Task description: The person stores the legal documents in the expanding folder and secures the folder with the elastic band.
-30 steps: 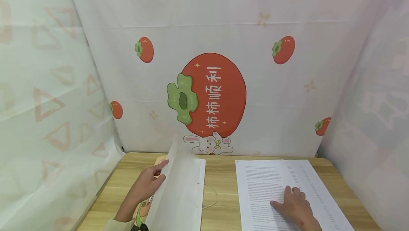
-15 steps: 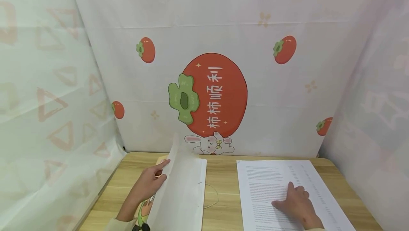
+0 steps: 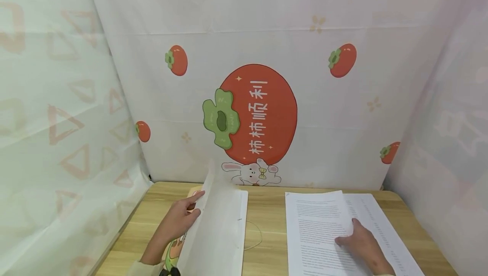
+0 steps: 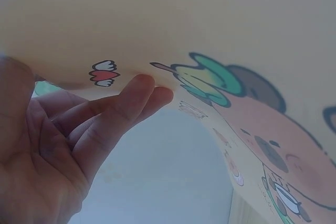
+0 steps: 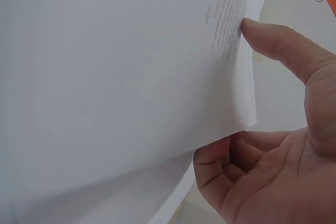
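Note:
On the left of the table, my left hand holds up the cover of a cartoon-printed paper folder. Its pale inner side faces right, tilted, and the printed side faces left. The left wrist view shows thumb and fingers meeting at the cover's edge beside a bear drawing. At the right, my right hand pinches the edge of a printed sheet, lifting it off the paper below. In the right wrist view the thumb lies on the sheet's edge, with curled fingers partly hidden under it.
A thin cord loop lies on the wooden table just right of the folder. More printed paper lies under the lifted sheet. A fabric backdrop with persimmon prints rises behind the table, and curtains hang at the sides.
My right hand has moved slightly right and raised the top sheet's right edge, uncovering printed paper beneath. The left hand keeps the folder cover in the same raised position.

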`<state>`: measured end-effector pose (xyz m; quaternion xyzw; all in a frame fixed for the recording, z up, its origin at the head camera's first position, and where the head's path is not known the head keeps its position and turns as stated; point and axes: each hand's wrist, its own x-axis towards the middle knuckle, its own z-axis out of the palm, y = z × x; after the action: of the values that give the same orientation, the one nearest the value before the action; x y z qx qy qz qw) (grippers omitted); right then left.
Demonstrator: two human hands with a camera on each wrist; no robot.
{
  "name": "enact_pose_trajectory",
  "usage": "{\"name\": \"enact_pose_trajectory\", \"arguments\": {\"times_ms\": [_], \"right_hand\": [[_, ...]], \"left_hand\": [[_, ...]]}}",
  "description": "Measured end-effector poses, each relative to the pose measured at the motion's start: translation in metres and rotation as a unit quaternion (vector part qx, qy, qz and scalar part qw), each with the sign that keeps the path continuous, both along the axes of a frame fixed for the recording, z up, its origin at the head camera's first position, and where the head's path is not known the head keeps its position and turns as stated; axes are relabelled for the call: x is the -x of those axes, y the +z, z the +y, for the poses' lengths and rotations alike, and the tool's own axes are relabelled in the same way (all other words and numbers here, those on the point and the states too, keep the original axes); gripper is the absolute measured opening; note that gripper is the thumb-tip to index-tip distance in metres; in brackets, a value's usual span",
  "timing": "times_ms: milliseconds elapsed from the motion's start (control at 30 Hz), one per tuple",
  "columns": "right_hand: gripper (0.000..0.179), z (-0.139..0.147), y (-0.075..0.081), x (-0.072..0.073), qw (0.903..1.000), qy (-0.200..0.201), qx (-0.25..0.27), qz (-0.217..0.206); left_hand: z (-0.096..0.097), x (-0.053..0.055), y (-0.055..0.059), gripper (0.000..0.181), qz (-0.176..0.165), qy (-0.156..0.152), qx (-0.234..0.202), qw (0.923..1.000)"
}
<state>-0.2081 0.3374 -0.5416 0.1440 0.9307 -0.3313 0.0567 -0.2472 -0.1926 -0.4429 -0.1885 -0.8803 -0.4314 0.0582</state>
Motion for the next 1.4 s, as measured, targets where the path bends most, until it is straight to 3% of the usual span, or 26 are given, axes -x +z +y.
{"name": "enact_pose_trajectory", "arguments": {"times_ms": [167,333,833,1000,1200,1267,1400], "right_hand": [[0.082,0.007,0.000,0.001,0.9999,0.008,0.002,0.008],[0.064,0.012,0.001,0.001,0.9995,-0.005,0.027,-0.013],[0.065,0.012,0.004,-0.009,0.9876,0.018,0.154,-0.023],[0.062,0.006,-0.001,-0.013,0.9695,-0.002,0.245,-0.011],[0.068,-0.001,-0.006,-0.019,0.9288,0.005,0.370,-0.002],[0.071,-0.004,-0.006,-0.021,0.9193,0.016,0.393,-0.003],[0.077,-0.014,-0.002,-0.024,0.9095,0.026,0.415,-0.005]], "left_hand": [[0.001,0.000,0.000,0.050,0.002,0.003,0.004,1.0000],[0.000,0.000,0.000,0.051,-0.003,0.006,0.003,1.0000],[0.000,0.000,-0.001,0.051,0.001,0.009,0.011,0.9999],[-0.004,0.002,0.004,0.053,-0.007,0.000,0.033,0.9994],[-0.009,0.003,0.007,0.054,-0.020,-0.013,0.033,0.9991],[-0.010,0.003,0.008,0.054,-0.019,-0.015,0.032,0.9992],[-0.010,0.003,0.008,0.054,-0.015,-0.017,0.032,0.9992]]}}
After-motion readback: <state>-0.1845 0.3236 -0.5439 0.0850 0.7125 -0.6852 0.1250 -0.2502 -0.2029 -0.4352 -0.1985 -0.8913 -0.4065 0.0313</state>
